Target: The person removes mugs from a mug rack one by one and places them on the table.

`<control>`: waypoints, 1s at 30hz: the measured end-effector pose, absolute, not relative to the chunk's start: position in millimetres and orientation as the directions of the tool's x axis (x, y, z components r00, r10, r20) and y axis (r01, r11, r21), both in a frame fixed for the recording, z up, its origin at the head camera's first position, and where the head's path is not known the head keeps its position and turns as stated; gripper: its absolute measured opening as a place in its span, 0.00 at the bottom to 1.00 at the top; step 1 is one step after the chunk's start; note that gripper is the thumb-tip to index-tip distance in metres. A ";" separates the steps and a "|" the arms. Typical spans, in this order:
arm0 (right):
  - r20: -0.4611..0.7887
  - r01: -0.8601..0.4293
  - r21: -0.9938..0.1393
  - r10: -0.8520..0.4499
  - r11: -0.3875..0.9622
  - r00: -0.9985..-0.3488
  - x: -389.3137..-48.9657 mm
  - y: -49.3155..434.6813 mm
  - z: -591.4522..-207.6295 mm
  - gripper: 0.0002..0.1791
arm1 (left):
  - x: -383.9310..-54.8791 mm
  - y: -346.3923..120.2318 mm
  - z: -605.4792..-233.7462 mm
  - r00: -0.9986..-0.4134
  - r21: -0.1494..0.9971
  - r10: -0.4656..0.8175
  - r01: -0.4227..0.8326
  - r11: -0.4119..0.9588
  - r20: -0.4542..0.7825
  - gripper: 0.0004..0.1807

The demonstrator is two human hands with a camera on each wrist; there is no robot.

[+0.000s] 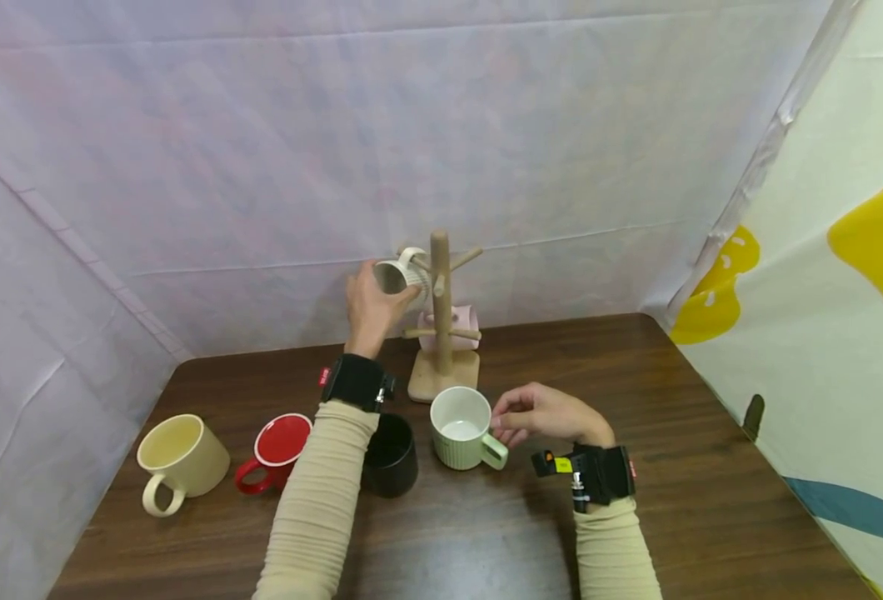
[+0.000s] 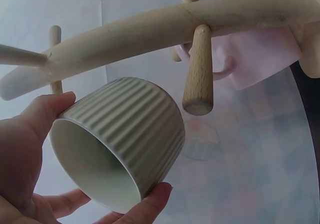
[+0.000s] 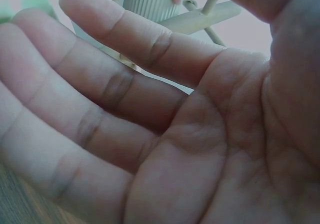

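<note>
My left hand (image 1: pixel 376 307) grips a pale ribbed mug (image 2: pixel 132 126) by its rim and side, beside the upper pegs of a wooden mug tree (image 1: pixel 441 308). The mug lies tilted, its mouth towards the palm and its handle uppermost in the head view; whether the handle is round a peg cannot be told. On a lower peg hangs a pink mug (image 2: pixel 255 47). Loosely bent, the fingers of my right hand (image 1: pixel 550 415) are beside a light green ribbed mug (image 1: pixel 460 442) upright on the table; contact is unclear. The right wrist view shows nothing in that palm.
On the brown table (image 1: pixel 486 533) a black mug (image 1: pixel 391 458) stands left of the green one, partly behind the left forearm. Further left are a red mug (image 1: pixel 280 442) and a pale yellow mug (image 1: pixel 187 458). Hanging cloth (image 1: pixel 261 167) closes off the back and sides.
</note>
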State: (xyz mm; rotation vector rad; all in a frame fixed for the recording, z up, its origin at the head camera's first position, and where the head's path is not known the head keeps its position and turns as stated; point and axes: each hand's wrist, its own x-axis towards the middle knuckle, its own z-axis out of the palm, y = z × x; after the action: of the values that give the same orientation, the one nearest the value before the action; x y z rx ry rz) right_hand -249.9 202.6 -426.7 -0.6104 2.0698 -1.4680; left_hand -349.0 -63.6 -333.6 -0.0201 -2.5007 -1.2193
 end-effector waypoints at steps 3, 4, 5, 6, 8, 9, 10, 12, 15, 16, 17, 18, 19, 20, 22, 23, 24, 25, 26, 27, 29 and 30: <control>-0.152 -0.059 -0.953 -0.637 0.298 -0.756 -250.1 201.7 -427.3 0.15 | -350.0 -66.8 -332.8 -0.938 0.760 -0.157 0.145 0.634 0.310 0.41; -0.152 -0.056 -0.954 -0.636 0.294 -0.756 -249.9 201.5 -427.2 0.15 | -350.0 -67.9 -332.3 -0.937 0.760 -0.162 0.140 0.635 0.308 0.41; -0.151 -0.056 -0.955 -0.636 0.292 -0.756 -249.9 201.2 -427.2 0.15 | -350.2 -69.1 -331.8 -0.937 0.756 -0.166 0.135 0.640 0.308 0.42; -0.151 -0.054 -0.955 -0.635 0.292 -0.758 -249.7 200.7 -427.0 0.15 | -350.4 -70.3 -331.1 -0.937 0.754 -0.170 0.129 0.644 0.306 0.42; -0.150 -0.053 -0.955 -0.632 0.291 -0.760 -249.4 199.8 -426.3 0.15 | -350.7 -72.9 -329.7 -0.935 0.750 -0.174 0.128 0.649 0.310 0.42; -0.151 -0.054 -0.954 -0.630 0.294 -0.762 -249.3 199.3 -425.9 0.15 | -350.8 -74.1 -328.9 -0.934 0.748 -0.175 0.127 0.651 0.310 0.42; -0.151 -0.056 -0.953 -0.629 0.296 -0.763 -249.5 199.0 -425.7 0.15 | -351.0 -75.3 -328.1 -0.934 0.746 -0.176 0.126 0.654 0.312 0.42; -0.150 -0.062 -0.951 -0.629 0.302 -0.762 -250.3 198.2 -425.7 0.15 | -351.6 -77.7 -326.4 -0.933 0.744 -0.178 0.125 0.657 0.314 0.42; -0.144 -0.070 -0.952 -0.636 0.299 -0.758 -252.1 196.5 -426.4 0.15 | -352.6 -82.5 -324.8 -0.931 0.747 -0.186 0.121 0.654 0.313 0.41; -0.143 -0.072 -0.952 -0.639 0.298 -0.756 -252.8 195.6 -426.6 0.15 | -353.1 -84.7 -324.5 -0.930 0.750 -0.191 0.119 0.651 0.314 0.41; -0.144 -0.070 -0.952 -0.640 0.297 -0.755 -253.1 194.7 -426.6 0.15 | -353.3 -87.2 -324.4 -0.930 0.750 -0.195 0.116 0.651 0.313 0.41; -0.145 -0.069 -0.953 -0.642 0.296 -0.753 -253.3 193.8 -426.2 0.15 | -353.5 -89.7 -324.7 -0.928 0.752 -0.201 0.114 0.649 0.314 0.41; -0.147 -0.067 -0.953 -0.642 0.296 -0.753 -253.5 193.0 -426.0 0.14 | -353.5 -92.3 -324.9 -0.927 0.754 -0.207 0.110 0.647 0.313 0.40; -0.148 -0.066 -0.952 -0.643 0.297 -0.752 -253.7 192.5 -425.8 0.14 | -353.2 -94.9 -325.2 -0.927 0.755 -0.213 0.104 0.648 0.310 0.40; -0.152 -0.064 -0.952 -0.642 0.300 -0.752 -254.5 191.8 -425.7 0.14 | -352.0 -99.9 -325.3 -0.926 0.759 -0.223 0.094 0.644 0.304 0.39; -0.149 -0.068 -0.952 -0.644 0.300 -0.751 -255.1 191.9 -425.8 0.14 | -351.0 -102.1 -325.1 -0.926 0.759 -0.227 0.088 0.646 0.300 0.39; -0.149 -0.069 -0.951 -0.643 0.301 -0.752 -255.7 191.8 -425.9 0.14 | -349.8 -104.1 -324.6 -0.927 0.760 -0.231 0.083 0.645 0.297 0.38; -0.149 -0.069 -0.950 -0.641 0.303 -0.753 -256.4 191.7 -426.1 0.14 | -348.8 -106.0 -324.1 -0.927 0.759 -0.232 0.078 0.647 0.293 0.38; -0.149 -0.071 -0.950 -0.640 0.305 -0.754 -257.1 191.8 -426.3 0.13 | -347.7 -107.4 -323.3 -0.927 0.757 -0.233 0.075 0.650 0.292 0.39; -0.149 -0.072 -0.949 -0.639 0.307 -0.755 -257.7 191.7 -426.1 0.14 | -346.6 -108.9 -322.3 -0.928 0.754 -0.233 0.073 0.653 0.292 0.39; -0.147 -0.077 -0.947 -0.639 0.310 -0.755 -259.0 191.5 -426.0 0.14 | -344.4 -111.3 -320.6 -0.928 0.746 -0.235 0.064 0.662 0.288 0.40; -0.151 -0.074 -0.947 -0.637 0.313 -0.756 -259.6 191.4 -425.9 0.14 | -343.2 -112.5 -319.8 -0.928 0.742 -0.236 0.061 0.667 0.288 0.40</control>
State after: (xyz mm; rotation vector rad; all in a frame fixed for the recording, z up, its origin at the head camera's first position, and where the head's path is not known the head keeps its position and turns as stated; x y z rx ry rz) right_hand -259.6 191.4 -425.9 -0.6270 2.0763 -1.4575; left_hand -343.2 -112.5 -319.8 0.1381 -2.5238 -1.1421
